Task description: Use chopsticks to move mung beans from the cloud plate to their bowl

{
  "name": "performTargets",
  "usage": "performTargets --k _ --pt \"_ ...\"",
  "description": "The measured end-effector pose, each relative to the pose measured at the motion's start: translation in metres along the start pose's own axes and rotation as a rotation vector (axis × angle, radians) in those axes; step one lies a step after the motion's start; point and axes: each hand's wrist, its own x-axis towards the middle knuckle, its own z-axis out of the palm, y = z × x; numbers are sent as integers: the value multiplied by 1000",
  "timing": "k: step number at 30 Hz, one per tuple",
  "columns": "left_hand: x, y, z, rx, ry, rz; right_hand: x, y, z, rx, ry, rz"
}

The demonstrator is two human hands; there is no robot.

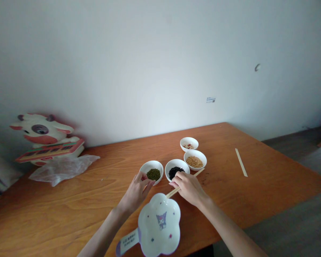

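Observation:
My left hand (137, 191) grips the near rim of a small white bowl of green beans (153, 174), fingers curled on its edge. My right hand (187, 186) is closed around a pair of wooden chopsticks (199, 172) that lie low over the table, beside a white bowl of black beans (176, 171). Behind it stand a bowl of yellow soybeans (194, 161) and a farther bowl with a few reddish bits (188, 145). A flower-shaped white dish (159, 224) with a cartoon figure and a handle sits in front of me.
The wooden table (69, 200) meets a white wall. At the far left lie a crumpled clear plastic bag (62, 168) and a cow-shaped toy keyboard (46, 141). A paper chopstick sleeve (241, 162) lies on the right. The table's right edge drops to the floor.

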Motion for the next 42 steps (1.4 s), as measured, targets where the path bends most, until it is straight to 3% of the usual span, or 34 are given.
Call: performTargets --k 5,10,17,31,37,42 --pt "30 -18 16 -22 52 19 8 0 4 -14 0 19" --pt "81 -34 36 -72 75 68 13 -4 6 -43 -10 58" --pt "147 -34 70 -147 44 126 33 -7 11 -84 -22 154" --pt "203 -35 88 -325 -107 119 48 4 13 -116 -53 226" --pt "196 -21 78 -372 -52 71 49 10 10 -142 -39 238" --pt "124 -8 23 -377 -15 12 45 13 4 -126 -26 219"
